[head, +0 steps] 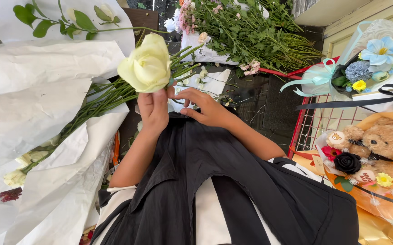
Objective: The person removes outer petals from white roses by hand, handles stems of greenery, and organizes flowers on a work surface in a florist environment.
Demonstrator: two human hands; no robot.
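A pale yellow-green rose [146,65], green stems [101,97] on white wrapping paper [33,100], a black apron [214,181] over black-and-white stripes, a brown teddy bear [382,138], a light blue flower [381,50]

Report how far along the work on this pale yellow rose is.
Done: a finished bouquet and a teddy bear arrangement sit at the right. In hand: the left hand holds the pale yellow rose upright while the right hand works just under its head. Left: more stems lie on white paper.
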